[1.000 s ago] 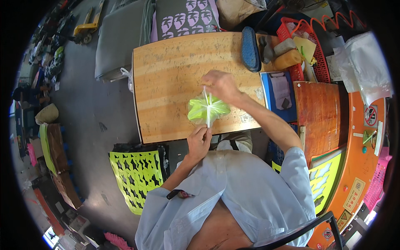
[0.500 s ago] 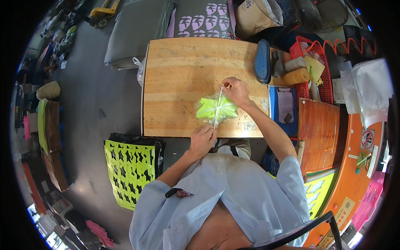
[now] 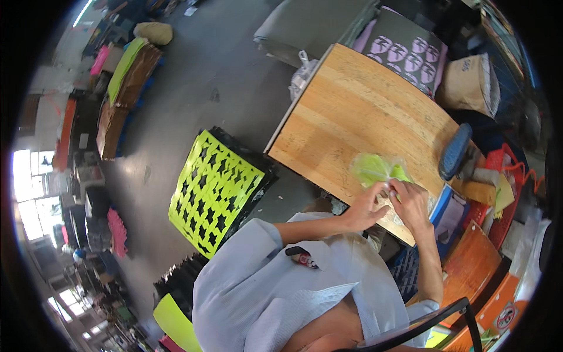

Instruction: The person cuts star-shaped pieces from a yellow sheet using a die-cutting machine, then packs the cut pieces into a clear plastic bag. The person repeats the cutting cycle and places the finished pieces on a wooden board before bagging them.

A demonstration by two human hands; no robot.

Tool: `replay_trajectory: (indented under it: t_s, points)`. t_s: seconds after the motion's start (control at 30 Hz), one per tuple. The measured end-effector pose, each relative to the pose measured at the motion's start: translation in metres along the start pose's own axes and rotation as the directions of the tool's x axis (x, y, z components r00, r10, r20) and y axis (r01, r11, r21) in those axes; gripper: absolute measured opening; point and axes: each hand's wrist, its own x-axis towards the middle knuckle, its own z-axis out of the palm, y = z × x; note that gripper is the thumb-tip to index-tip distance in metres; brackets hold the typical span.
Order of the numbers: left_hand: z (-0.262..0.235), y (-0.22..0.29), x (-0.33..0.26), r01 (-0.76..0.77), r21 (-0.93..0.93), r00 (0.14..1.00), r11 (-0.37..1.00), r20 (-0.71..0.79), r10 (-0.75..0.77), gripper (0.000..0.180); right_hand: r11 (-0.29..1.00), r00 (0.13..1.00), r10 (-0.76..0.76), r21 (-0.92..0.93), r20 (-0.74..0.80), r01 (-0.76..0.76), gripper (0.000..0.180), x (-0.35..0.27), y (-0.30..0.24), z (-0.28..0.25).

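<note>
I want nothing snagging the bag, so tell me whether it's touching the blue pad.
Apart: the head view shows a strip of tabletop between the bag and the blue pad.

Bag (image 3: 368, 170): near end covered by fingers; lime-green contents blurred through the film, count unclear. Left hand (image 3: 365, 212) and right hand (image 3: 413, 204): fingertips bunch together there, exact grip hard to make out. Table (image 3: 352, 114): part of near edge hidden behind hands and forearms. Grey stack (image 3: 316, 26): cut off by top edge. Lime sheet (image 3: 176, 322), lower left: partly hidden behind the shirt (image 3: 252, 293). Glasses frame (image 3: 434, 321): runs off bottom edge. Far-left clutter (image 3: 111, 287): too small and soft to identify.
</note>
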Motion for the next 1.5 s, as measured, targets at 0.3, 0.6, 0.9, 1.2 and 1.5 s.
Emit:
replay_trajectory:
  t_s: [0.3,0.6,0.9,1.2,1.5]
  points:
    - [-0.006,0.003,0.019,-0.21,0.393,0.977,0.895,0.122,0.176,0.015,0.895,0.948,0.288,0.313,0.138,-0.318,0.057,-0.015,0.026,-0.003]
    - [-0.019,0.041,0.052,0.047,0.007,0.998,0.999,0.036,-0.047,0.024,0.953,0.955,0.157,0.292,-0.25,-0.081,0.025,-0.007,0.023,0.071]
    - [-0.083,0.083,0.082,-0.004,-0.166,0.975,0.986,-0.221,-0.033,0.025,0.92,0.997,-0.036,0.386,-0.066,0.059,0.018,0.115,0.011,0.03]
    - [-0.172,0.05,0.117,-0.086,0.137,0.895,0.987,-0.424,0.137,0.02,0.926,0.93,0.103,0.376,-0.352,0.04,0.015,0.173,-0.016,0.097]
    - [-0.198,0.064,0.116,-0.118,0.733,0.923,0.67,-0.168,0.346,0.015,-0.086,0.462,0.877,0.99,0.13,-0.115,0.015,-0.035,-0.04,0.102]
